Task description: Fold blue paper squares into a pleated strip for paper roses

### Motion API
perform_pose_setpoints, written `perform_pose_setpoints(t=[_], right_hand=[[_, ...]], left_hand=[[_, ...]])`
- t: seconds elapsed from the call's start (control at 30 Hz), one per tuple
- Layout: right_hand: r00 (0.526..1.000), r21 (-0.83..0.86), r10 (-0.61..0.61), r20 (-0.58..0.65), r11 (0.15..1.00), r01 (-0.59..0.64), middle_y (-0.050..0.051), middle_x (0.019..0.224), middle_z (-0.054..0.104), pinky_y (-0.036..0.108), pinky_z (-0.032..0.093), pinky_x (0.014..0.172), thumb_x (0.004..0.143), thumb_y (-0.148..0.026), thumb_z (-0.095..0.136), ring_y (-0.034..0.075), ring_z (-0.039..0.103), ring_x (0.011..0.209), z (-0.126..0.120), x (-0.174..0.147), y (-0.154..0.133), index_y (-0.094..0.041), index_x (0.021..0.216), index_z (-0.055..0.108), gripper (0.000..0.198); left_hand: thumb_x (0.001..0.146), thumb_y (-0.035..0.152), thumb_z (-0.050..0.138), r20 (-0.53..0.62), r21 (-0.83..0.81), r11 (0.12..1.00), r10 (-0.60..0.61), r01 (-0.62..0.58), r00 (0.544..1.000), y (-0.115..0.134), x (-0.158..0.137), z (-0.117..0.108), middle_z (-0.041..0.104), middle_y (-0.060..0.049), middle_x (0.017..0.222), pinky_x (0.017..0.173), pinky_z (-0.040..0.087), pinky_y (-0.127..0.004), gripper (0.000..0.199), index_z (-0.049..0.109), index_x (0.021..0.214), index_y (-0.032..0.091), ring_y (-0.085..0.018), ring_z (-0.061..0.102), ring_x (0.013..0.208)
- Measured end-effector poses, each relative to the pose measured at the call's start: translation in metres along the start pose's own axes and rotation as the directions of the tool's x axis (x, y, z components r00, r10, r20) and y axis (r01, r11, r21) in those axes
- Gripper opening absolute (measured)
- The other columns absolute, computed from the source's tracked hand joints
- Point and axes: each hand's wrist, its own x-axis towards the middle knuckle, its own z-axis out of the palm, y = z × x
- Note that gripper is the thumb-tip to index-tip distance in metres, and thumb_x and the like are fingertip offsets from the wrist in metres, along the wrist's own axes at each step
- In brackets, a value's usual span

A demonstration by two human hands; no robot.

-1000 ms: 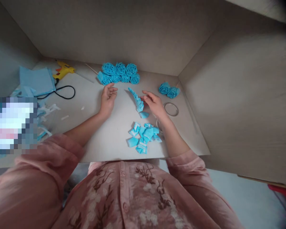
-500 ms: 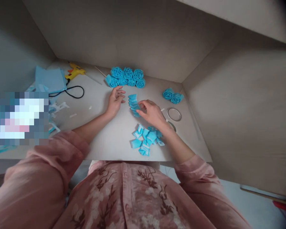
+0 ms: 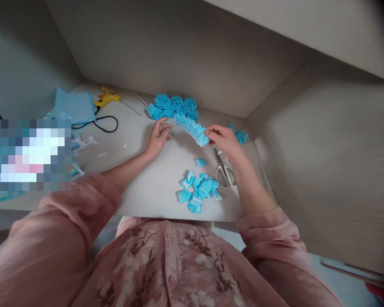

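Note:
My right hand (image 3: 222, 138) pinches one end of a light-blue pleated paper strip (image 3: 191, 127), its folds in a row like overlapping petals. The strip arcs up and left, its far end in front of a cluster of blue paper roses (image 3: 176, 104). Just left of that end, my left hand (image 3: 160, 137) is open, fingers curved and apart, holding nothing. Below the strip lies a single folded blue piece (image 3: 200, 162), close to a pile of similar folded pieces (image 3: 201, 187). White-handled scissors (image 3: 224, 172) rest beside my right forearm, which partly covers them.
A yellow glue gun (image 3: 107, 97) lies at the back left, near a light-blue sheet stack (image 3: 75, 105) and a looped black cord (image 3: 107, 123). White scraps (image 3: 83, 143) litter the left side. More blue roses (image 3: 241, 135) sit behind my right hand. Panels wall the table's back and sides.
My right hand has gripped the pleated strip, raised it and moved right and up, spreading it into a longer arc. The single folded piece and scissors now show. My left hand has barely moved.

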Motion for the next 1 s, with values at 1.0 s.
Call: perform_pose_setpoints(t=[1.0], right_hand=[[0.997, -0.119, -0.065, -0.036, 0.991, 0.061, 0.008, 0.088, 0.075, 0.03, 0.052, 0.065, 0.093, -0.047, 0.05, 0.02, 0.067, 0.078, 0.024, -0.012, 0.072, -0.017, 0.099, 0.076, 0.04]], left_hand=[[0.096, 0.032, 0.052, -0.026, 0.21, 0.973, -0.09, 0.094, 0.996, -0.008, 0.015, -0.015, 0.065, -0.002, 0.089, 0.055, 0.051, -0.022, 0.047, 0.043, 0.141, 0.021, -0.011, 0.065, 0.065]])
